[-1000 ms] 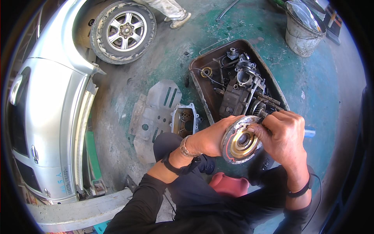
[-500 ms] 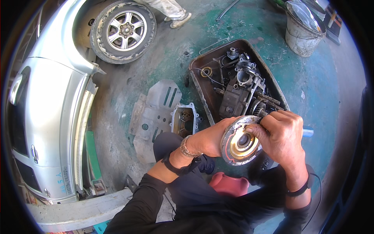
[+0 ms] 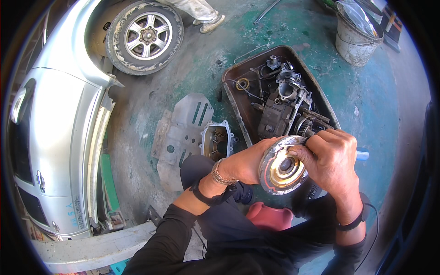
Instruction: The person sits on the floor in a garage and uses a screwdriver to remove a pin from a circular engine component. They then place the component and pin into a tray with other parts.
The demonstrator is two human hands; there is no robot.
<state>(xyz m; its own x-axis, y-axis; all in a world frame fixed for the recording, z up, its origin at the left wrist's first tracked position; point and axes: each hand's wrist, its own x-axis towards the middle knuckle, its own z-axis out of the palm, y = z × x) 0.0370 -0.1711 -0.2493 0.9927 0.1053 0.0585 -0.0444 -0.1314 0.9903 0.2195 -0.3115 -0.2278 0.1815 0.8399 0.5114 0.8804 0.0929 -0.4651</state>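
My left hand (image 3: pixel 251 161) grips a round metal cover (image 3: pixel 280 187) by its left edge, tilted so its inner face points up. The cover has a stepped bore in the middle and a reddish line along its rim. My right hand (image 3: pixel 331 153) is closed at the cover's upper right, fingers curled and thumb pressed against the rim. Whatever lies inside those fingers is hidden. From behind the right hand sticks out a blue rod-like end (image 3: pixel 362 156); whether the hand holds it I cannot tell. Just beyond both hands lies a greasy gearbox assembly (image 3: pixel 279 117).
A deep brown tray (image 3: pixel 236 98) holds the gearbox parts. Left of it lie a slotted metal plate (image 3: pixel 176 133) and an open casing (image 3: pixel 215 127). A red stool (image 3: pixel 269 216) is below me. A silver car (image 3: pixel 64 119), a wheel (image 3: pixel 146 39), another person's leg (image 3: pixel 201 11) and a bucket (image 3: pixel 355 43) surround this.
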